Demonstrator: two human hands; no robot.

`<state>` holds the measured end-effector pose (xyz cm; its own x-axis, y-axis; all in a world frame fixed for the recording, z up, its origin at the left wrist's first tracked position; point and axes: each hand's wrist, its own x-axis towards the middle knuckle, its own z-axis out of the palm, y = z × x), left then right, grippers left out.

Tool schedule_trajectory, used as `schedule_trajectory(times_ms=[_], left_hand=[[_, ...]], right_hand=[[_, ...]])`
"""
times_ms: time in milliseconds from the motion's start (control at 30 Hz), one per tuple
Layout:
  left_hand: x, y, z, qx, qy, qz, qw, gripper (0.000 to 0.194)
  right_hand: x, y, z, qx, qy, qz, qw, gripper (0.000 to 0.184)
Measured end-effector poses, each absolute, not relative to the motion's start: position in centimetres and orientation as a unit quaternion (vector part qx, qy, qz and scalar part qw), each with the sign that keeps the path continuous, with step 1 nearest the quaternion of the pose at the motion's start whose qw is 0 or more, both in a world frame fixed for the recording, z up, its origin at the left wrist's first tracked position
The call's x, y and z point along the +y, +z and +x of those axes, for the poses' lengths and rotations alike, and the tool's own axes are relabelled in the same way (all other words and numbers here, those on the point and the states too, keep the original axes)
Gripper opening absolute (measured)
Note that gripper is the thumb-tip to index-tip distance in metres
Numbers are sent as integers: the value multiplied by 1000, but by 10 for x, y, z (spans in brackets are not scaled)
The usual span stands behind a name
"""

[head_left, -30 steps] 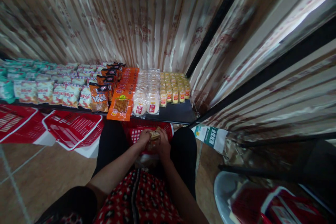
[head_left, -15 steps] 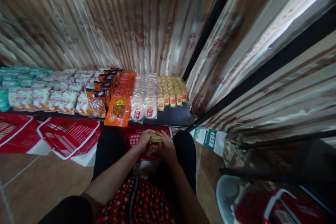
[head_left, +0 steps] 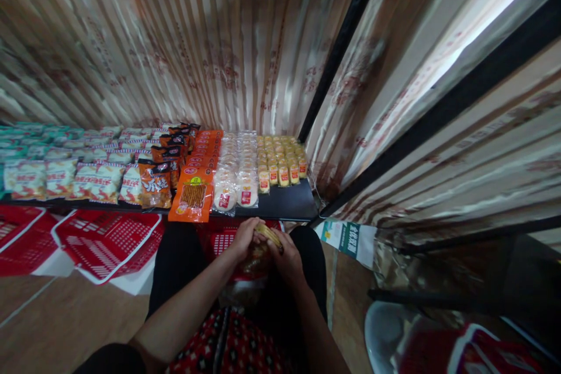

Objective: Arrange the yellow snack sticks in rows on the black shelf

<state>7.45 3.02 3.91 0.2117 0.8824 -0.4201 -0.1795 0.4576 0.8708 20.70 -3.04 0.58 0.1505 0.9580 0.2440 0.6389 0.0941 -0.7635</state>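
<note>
Between my knees, my left hand (head_left: pixel 246 238) and my right hand (head_left: pixel 287 254) are closed on the two sides of a small yellowish snack pack (head_left: pixel 270 235). Its label is not readable, and my fingers cover its ends. Just below it, a shiny clear bag with brownish contents (head_left: pixel 258 262) sits in the red basket (head_left: pixel 223 242) between my legs. Beyond my hands, on the black shelf (head_left: pixel 284 203), stand rows of small yellow packs with red labels (head_left: pixel 283 174). To their left are round white packs (head_left: pixel 225 197) and flat orange packs of sticks (head_left: pixel 193 194).
Farther left on the shelf stand brown-orange bags (head_left: pixel 155 186), white snack bags (head_left: pixel 61 178) and green bags (head_left: pixel 17 135). Red baskets (head_left: pixel 107 239) sit under the shelf edge. A striped curtain (head_left: pixel 175 41) and black poles (head_left: pixel 337 64) border it. A pale basin (head_left: pixel 383 333) is at lower right.
The yellowish pack has turned from nearly level to slanting down to the right between my hands. My right hand has shifted slightly right. The whole view has tilted up a little.
</note>
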Motion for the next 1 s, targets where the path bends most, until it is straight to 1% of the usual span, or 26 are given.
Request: schedule_trajectory(times_ms=[267, 400, 567, 667, 767, 867, 1000], left_hand=[[29, 51, 79, 451, 386, 327, 736, 22], [31, 52, 83, 470, 385, 347, 714, 18], [36, 53, 88, 503, 378, 382, 677, 18], [38, 57, 91, 510, 384, 396, 660, 18], [40, 65, 95, 519, 385, 408, 645, 19], [43, 72, 100, 522, 390, 418, 633, 18], [50, 74, 106, 524, 398, 447, 606, 17]], right_hand=[[-29, 4, 206, -537, 262, -670, 440, 44], [-28, 7, 206, -528, 274, -658, 461, 45], [-24, 13, 206, -526, 279, -661, 456, 45], [-21, 15, 207, -553, 238, -662, 446, 43], [-17, 16, 211, -590, 145, -667, 432, 42], [-14, 19, 215, -615, 64, -672, 407, 47], [-11, 27, 217, -634, 10, -674, 379, 56]])
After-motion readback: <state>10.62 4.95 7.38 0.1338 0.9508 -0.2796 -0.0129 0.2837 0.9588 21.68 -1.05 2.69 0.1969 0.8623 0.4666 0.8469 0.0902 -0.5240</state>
